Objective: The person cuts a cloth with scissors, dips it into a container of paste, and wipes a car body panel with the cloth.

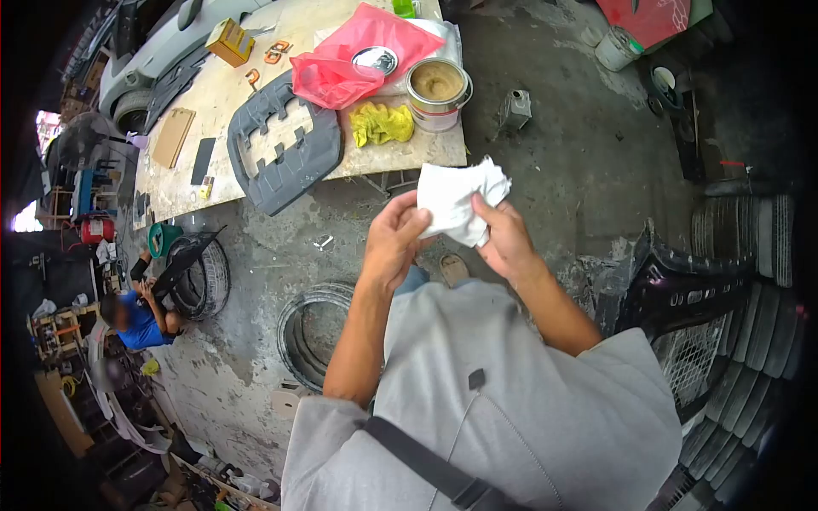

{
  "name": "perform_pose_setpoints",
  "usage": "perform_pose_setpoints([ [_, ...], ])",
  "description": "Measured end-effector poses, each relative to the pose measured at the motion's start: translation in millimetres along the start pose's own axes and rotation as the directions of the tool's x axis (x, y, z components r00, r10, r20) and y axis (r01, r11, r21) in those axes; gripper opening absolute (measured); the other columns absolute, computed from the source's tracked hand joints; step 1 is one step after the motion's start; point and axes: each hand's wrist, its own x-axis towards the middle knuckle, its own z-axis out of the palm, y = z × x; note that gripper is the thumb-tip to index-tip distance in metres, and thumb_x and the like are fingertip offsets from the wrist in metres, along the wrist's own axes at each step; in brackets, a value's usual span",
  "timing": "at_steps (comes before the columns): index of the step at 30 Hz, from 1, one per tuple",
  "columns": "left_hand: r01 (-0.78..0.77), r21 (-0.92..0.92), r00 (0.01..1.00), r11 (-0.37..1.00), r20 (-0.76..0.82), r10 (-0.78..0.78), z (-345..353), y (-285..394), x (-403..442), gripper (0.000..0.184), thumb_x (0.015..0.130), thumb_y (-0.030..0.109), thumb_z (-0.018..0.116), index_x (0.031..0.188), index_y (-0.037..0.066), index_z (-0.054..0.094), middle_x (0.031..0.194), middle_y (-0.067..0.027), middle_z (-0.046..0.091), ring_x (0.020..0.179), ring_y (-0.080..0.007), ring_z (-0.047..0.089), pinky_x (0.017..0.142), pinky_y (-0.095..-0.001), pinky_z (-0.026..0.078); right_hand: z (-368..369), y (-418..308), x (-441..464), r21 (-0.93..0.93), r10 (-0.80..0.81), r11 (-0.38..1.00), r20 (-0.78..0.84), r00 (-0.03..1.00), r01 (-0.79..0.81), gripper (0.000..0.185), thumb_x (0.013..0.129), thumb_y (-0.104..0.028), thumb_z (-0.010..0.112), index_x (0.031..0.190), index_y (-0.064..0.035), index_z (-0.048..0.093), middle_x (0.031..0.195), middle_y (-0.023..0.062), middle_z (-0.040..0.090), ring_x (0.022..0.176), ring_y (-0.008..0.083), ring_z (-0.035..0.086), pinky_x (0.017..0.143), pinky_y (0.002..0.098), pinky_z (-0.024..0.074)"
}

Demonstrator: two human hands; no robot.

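Note:
A crumpled white cloth [456, 200] is held up in front of my chest, just off the table's near right corner. My left hand [399, 232] pinches its left edge between thumb and fingers. On the other side my right hand [504, 234] grips it with the thumb pressed on top. Beyond the cloth, an open can [439, 117] of tan paste stands on the table corner. A yellow rag [381, 124] lies beside that can, and a dark grey plastic panel [294, 175] with cutouts rests further left.
The worktable [281, 17] also bears a pink plastic bag [375, 43], a yellow tin [230, 43] and orange clamps [277, 53]. Tires [311, 332] lie on the floor to the left, near a crouching person in blue [143, 322]. A dark bumper [682, 285] stands at right.

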Motion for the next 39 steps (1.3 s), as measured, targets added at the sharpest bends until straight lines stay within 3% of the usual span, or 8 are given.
perform_pose_setpoints([
  [6,0.101,0.19,0.979,0.977,0.154,-0.131,-39,50,88,0.029,0.093,0.006,0.071,0.119,-0.002,0.063,0.101,-0.0056,0.071,0.089,-0.0087,0.065,0.075,-0.023,0.05,58,-2,76,-0.03,-0.216,0.975,-0.317,0.924,0.218,0.03,0.103,-0.014,0.056,0.128,0.0026,0.057,0.125,0.0125,0.065,0.112,0.0229,0.065,0.098,0.0378,0.0518],
  [10,-0.014,0.416,0.975,0.909,0.209,-0.081,-43,91,130,0.018,0.097,0.01,0.066,0.112,0.0,0.064,0.1,-0.0017,0.069,0.09,-0.0084,0.06,0.083,-0.0266,0.048,83,1,115,-0.26,-0.267,0.944,-0.236,0.934,0.204,0.026,0.103,-0.014,0.057,0.124,0.0008,0.061,0.117,0.0082,0.068,0.106,0.0165,0.065,0.092,0.0318,0.0519],
  [16,-0.108,0.274,0.981,0.956,0.184,0.058,-45,102,190,0.014,0.101,0.015,0.059,0.107,0.002,0.058,0.091,0.0009,0.06,0.083,-0.0062,0.053,0.077,-0.0242,0.045,56,12,173,-0.452,-0.329,0.869,-0.228,0.916,0.2,0.026,0.104,-0.015,0.058,0.122,0.0024,0.063,0.114,0.0065,0.068,0.103,0.0127,0.063,0.09,0.0299,0.0508],
  [23,-0.371,0.486,0.924,0.791,0.106,0.368,-37,85,210,0.022,0.107,0.024,0.052,0.111,0.002,0.054,0.092,-0.0012,0.058,0.084,-0.0061,0.051,0.075,-0.0248,0.045,61,-17,205,0.075,0.035,0.997,-0.238,0.971,-0.018,0.044,0.106,-0.027,0.055,0.139,0.0011,0.049,0.13,0.011,0.062,0.118,0.0224,0.062,0.103,0.0391,0.0494],
  [26,-0.051,0.43,0.993,0.901,-0.073,0.091,-22,94,202,0.021,0.107,0.024,0.054,0.11,0.003,0.056,0.092,-0.0008,0.061,0.085,-0.0063,0.052,0.077,-0.0244,0.046,51,-36,215,0.202,0.154,0.971,-0.115,0.981,-0.129,0.048,0.106,-0.031,0.053,0.142,-0.0002,0.045,0.135,0.0108,0.06,0.124,0.0251,0.06,0.107,0.0414,0.0476],
  [30,-0.114,0.519,0.991,0.847,0.002,0.132,-30,84,222,0.02,0.106,0.022,0.055,0.108,0.003,0.058,0.094,0.001,0.061,0.085,-0.0063,0.053,0.078,-0.0239,0.046,40,-53,223,0.265,0.247,0.931,0.044,0.968,-0.249,0.046,0.106,-0.028,0.054,0.142,-0.0012,0.046,0.137,0.0102,0.059,0.128,0.0248,0.058,0.111,0.042,0.045],
  [32,-0.07,0.477,0.995,0.876,-0.034,0.098,-26,88,226,0.018,0.106,0.02,0.056,0.109,0.002,0.058,0.096,0.0009,0.062,0.086,-0.0064,0.055,0.078,-0.0236,0.046,24,-48,229,0.051,0.33,0.94,0.115,0.937,-0.338,0.052,0.103,-0.026,0.057,0.147,-0.0027,0.041,0.143,0.0113,0.056,0.133,0.0252,0.054,0.113,0.0448,0.0422],
  [39,0.073,0.04,0.982,0.997,-0.179,-0.065,-16,71,234,0.016,0.104,0.016,0.059,0.112,0.004,0.057,0.098,-0.002,0.065,0.083,-0.008,0.057,0.077,-0.0232,0.047,9,-62,248,0.162,0.353,0.911,0.165,0.921,-0.379,0.045,0.104,-0.02,0.055,0.143,-0.0004,0.045,0.139,0.0106,0.057,0.128,0.0242,0.057,0.112,0.0423,0.0418],
])
